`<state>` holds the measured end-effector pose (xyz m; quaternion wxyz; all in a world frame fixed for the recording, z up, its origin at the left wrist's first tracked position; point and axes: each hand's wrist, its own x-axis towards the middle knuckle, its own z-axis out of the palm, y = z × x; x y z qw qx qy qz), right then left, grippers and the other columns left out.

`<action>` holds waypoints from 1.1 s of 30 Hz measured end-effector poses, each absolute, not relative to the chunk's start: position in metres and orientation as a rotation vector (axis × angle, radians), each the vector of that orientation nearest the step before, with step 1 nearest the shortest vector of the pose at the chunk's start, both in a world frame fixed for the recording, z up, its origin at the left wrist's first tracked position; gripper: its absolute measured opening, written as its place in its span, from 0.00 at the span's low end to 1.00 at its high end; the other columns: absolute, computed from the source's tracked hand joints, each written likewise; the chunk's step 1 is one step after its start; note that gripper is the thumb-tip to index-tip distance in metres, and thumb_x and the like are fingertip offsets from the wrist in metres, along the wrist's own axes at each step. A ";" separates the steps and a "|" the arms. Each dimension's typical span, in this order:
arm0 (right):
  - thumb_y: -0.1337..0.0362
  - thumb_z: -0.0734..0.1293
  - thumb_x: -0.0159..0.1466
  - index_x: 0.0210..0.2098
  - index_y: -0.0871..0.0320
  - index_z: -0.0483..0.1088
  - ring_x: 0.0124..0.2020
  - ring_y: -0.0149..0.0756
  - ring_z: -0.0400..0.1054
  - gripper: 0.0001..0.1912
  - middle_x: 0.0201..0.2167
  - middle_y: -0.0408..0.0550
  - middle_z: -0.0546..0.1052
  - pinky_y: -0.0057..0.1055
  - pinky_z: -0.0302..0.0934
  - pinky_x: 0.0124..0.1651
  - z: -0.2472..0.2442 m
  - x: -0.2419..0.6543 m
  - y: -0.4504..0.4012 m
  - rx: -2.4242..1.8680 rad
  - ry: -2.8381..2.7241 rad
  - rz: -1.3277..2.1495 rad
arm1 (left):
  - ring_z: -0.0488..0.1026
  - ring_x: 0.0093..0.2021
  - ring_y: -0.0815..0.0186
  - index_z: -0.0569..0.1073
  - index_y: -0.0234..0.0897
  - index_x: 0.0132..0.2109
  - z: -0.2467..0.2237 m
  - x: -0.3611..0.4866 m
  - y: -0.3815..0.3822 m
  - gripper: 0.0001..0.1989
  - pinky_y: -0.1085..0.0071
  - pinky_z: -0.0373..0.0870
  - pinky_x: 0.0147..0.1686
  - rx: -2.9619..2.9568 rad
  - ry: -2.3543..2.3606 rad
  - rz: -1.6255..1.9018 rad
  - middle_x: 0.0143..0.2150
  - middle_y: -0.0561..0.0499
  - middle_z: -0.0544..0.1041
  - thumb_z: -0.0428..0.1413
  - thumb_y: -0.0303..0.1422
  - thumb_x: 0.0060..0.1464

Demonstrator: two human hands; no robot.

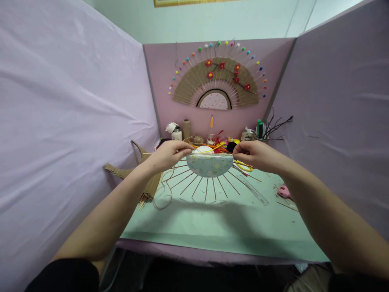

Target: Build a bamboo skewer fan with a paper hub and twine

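A half-round piece covered in pale blue floral cloth (209, 165) has thin brown sticks (196, 185) fanning out from its curved side towards me. Its straight edge faces away, with a tan strand of twine (212, 154) running along it. At the left end of this edge, my left hand (179, 151) pinches the twine, thumb and fingertips together. My right hand (251, 153) pinches at the right end, its fingers curled. A slack loop of twine (164, 205) lies on the table to the left.
Corrugated cardboard pieces (152, 186) lie left, a clear ruler (252, 190) and pink glue gun (285, 192) right. Behind stand a white bottle (176, 134), twine roll (186, 129) and jar of dark twigs (270, 132). A decorated fan (185, 87) hangs on the back panel.
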<state>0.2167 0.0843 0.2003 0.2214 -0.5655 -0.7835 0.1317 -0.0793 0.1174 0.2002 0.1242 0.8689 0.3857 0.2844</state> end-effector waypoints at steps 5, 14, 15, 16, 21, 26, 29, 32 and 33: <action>0.58 0.63 0.58 0.26 0.56 0.70 0.23 0.30 0.60 0.09 0.21 0.42 0.71 0.28 0.51 0.26 0.200 0.218 0.085 -1.527 -2.162 0.374 | 0.76 0.39 0.64 0.80 0.38 0.42 0.198 -0.073 0.117 0.12 0.69 0.69 0.41 2.558 1.141 0.838 0.41 0.48 0.83 0.54 0.35 0.58; 0.55 0.64 0.58 0.26 0.56 0.70 0.22 0.30 0.61 0.11 0.21 0.43 0.71 0.27 0.51 0.24 0.196 0.219 0.085 -1.484 -2.121 0.431 | 0.73 0.32 0.67 0.78 0.36 0.35 0.196 -0.070 0.116 0.07 0.71 0.66 0.33 2.502 1.216 0.872 0.33 0.49 0.81 0.55 0.32 0.56; 0.55 0.64 0.59 0.27 0.56 0.70 0.23 0.30 0.61 0.11 0.21 0.43 0.71 0.27 0.52 0.25 0.195 0.219 0.084 -1.478 -2.112 0.441 | 0.73 0.32 0.67 0.78 0.36 0.35 0.196 -0.070 0.116 0.07 0.71 0.66 0.33 2.497 1.219 0.873 0.33 0.49 0.81 0.55 0.32 0.56; 0.55 0.64 0.59 0.27 0.56 0.71 0.23 0.31 0.61 0.11 0.22 0.43 0.72 0.27 0.52 0.25 0.195 0.219 0.083 -1.473 -2.103 0.447 | 0.72 0.32 0.67 0.78 0.36 0.35 0.196 -0.070 0.116 0.08 0.71 0.66 0.32 2.492 1.221 0.876 0.33 0.49 0.80 0.55 0.32 0.56; 0.55 0.64 0.60 0.30 0.56 0.73 0.24 0.31 0.63 0.12 0.24 0.44 0.74 0.28 0.54 0.27 0.194 0.219 0.077 -1.463 -2.056 0.389 | 0.73 0.32 0.67 0.78 0.36 0.35 0.196 -0.070 0.114 0.08 0.72 0.66 0.33 2.474 1.219 0.886 0.33 0.50 0.80 0.55 0.33 0.56; 0.54 0.66 0.59 0.38 0.57 0.75 0.34 0.36 0.72 0.14 0.35 0.49 0.80 0.32 0.64 0.38 0.188 0.218 0.073 -1.277 -2.025 0.346 | 0.72 0.31 0.68 0.79 0.36 0.35 0.196 -0.069 0.113 0.08 0.72 0.65 0.32 2.498 1.228 0.895 0.32 0.50 0.80 0.55 0.33 0.56; 0.53 0.66 0.61 0.40 0.56 0.76 0.35 0.37 0.72 0.15 0.37 0.50 0.81 0.34 0.65 0.40 0.183 0.219 0.074 -1.223 -2.044 0.276 | 0.72 0.31 0.68 0.78 0.36 0.35 0.196 -0.069 0.114 0.08 0.72 0.66 0.33 2.512 1.217 0.903 0.32 0.50 0.80 0.55 0.32 0.56; 0.54 0.65 0.62 0.40 0.56 0.77 0.35 0.38 0.73 0.15 0.39 0.51 0.81 0.34 0.65 0.40 0.178 0.220 0.076 -1.201 -2.035 0.217 | 0.72 0.31 0.68 0.78 0.36 0.35 0.195 -0.069 0.114 0.08 0.72 0.66 0.33 2.505 1.208 0.914 0.33 0.50 0.80 0.55 0.32 0.57; 0.55 0.65 0.62 0.40 0.56 0.78 0.36 0.38 0.73 0.14 0.39 0.51 0.81 0.34 0.65 0.40 0.176 0.221 0.076 -1.199 -2.034 0.209 | 0.72 0.31 0.68 0.78 0.36 0.35 0.195 -0.069 0.114 0.08 0.72 0.66 0.33 2.497 1.210 0.919 0.33 0.50 0.80 0.55 0.32 0.57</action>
